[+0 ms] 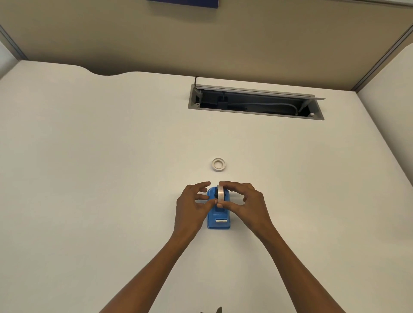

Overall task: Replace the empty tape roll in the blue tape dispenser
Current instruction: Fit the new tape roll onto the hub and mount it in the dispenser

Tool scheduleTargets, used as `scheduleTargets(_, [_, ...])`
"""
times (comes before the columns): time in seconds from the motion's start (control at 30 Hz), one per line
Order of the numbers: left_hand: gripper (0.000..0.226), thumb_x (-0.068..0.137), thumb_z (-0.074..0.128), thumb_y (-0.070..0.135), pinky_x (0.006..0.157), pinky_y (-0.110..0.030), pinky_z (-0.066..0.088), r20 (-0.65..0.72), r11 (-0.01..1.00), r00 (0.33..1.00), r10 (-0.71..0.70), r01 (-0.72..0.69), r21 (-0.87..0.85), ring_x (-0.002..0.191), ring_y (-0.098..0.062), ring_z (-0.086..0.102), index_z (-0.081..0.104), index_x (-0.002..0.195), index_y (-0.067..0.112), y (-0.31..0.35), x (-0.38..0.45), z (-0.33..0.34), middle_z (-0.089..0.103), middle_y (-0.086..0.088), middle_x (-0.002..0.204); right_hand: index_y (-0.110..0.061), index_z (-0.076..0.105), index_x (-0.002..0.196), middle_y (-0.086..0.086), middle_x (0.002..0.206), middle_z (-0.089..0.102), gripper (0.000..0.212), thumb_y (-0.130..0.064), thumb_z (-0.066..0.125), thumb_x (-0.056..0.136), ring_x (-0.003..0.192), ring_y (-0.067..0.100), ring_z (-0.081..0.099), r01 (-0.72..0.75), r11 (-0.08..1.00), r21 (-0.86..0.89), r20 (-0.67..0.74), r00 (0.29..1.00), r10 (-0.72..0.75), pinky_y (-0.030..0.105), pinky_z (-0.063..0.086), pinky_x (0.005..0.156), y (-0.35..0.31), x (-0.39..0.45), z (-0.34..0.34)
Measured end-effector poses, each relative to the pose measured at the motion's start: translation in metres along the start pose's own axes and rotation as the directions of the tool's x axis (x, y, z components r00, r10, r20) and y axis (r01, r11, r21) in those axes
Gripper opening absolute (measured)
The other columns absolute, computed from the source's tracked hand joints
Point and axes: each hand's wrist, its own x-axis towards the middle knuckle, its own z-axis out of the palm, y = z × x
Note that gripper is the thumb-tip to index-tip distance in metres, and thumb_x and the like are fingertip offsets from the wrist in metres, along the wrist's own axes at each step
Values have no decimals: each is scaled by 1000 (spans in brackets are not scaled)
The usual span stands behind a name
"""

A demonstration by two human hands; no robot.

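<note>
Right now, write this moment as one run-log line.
dispenser: on desk | roll: in dispenser, right hand grips | left hand: at tape | ring: beyond, flat

No readable text, labels, brands or numbers anywhere. Dispenser (218,214): plain blue, no lettering seen on top or near its metal cutter. Tape roll seated in the dispenser (220,194): blank. Spare ring (218,164) beyond the dispenser on the desk (89,156): blank, no print. Cable tray (256,102) further beyond the dispenser: no markings legible. Blue panel edge (183,2) on the wall well above the dispenser: cropped, nothing to read.
</note>
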Motion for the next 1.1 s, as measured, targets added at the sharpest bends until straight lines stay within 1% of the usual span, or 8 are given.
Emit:
scheduleTargets(0.2, [36,76,72,19,58,3,41,5,1000,1000,7,-7,12,77,5,54,57,108,29,-2,3,2,56,7,101,-28,62,118,-4,122,63,49,-31,77,72,106,11,52,-11,1000,-20,-23,1000,10,22,40,83,-1,1,0])
scheduleTargets(0.33, [36,76,73,18,58,5,40,-1,1000,1000,11,-11,24,76,6,54,59,109,26,-3,4,3,56,7,100,-23,63,118,-2,122,64,48,-29,78,72,105,11,52,14,999,-41,-15,1000,-15,20,40,81,-2,2,-2])
scheduleTargets(0.4, [34,76,73,18,57,5,39,-4,1000,1000,13,-13,18,76,6,54,58,105,30,-2,4,3,56,7,99,-21,63,118,-1,123,64,48,-28,77,73,104,8,51,30,998,-56,-9,999,-31,16,39,80,-4,2,-2])
scheduleTargets(0.53, [35,77,72,19,58,4,41,-4,1000,1000,7,-7,19,76,2,54,57,106,29,-3,3,4,56,7,100,-18,63,118,1,124,63,46,-27,76,74,105,7,48,55,994,-91,6,998,-55,22,40,86,-6,1,-4])
scheduleTargets(0.67, [37,77,71,20,55,1,43,-6,999,1000,-5,5,33,80,-5,55,59,112,22,-4,3,5,56,7,101,-18,63,117,1,123,63,46,-27,76,74,103,7,49,66,993,-97,8,998,-66,21,39,83,-7,1,-5])
scheduleTargets(0.83, [37,77,71,18,58,6,39,-8,1000,1000,20,-20,9,78,4,53,59,112,22,-4,0,4,56,7,100,-17,63,117,2,123,61,45,-26,75,75,104,10,52,63,992,-114,37,998,-59,15,39,80,-4,2,-5])
scheduleTargets(0.97, [38,78,70,15,60,5,41,14,998,998,55,-55,-3,80,2,55,57,113,22,-6,-5,2,56,5,104,-15,61,120,3,124,60,44,-23,73,78,106,13,55,53,989,-139,64,997,-44,6,36,76,0,3,-3])
scheduleTargets(1.1, [41,78,71,16,62,3,42,42,998,997,67,-67,-2,82,1,55,55,115,24,-8,-8,-3,55,5,107,-15,60,121,3,124,60,45,-24,72,78,104,12,55,54,989,-138,61,997,-45,4,35,74,0,5,-1])
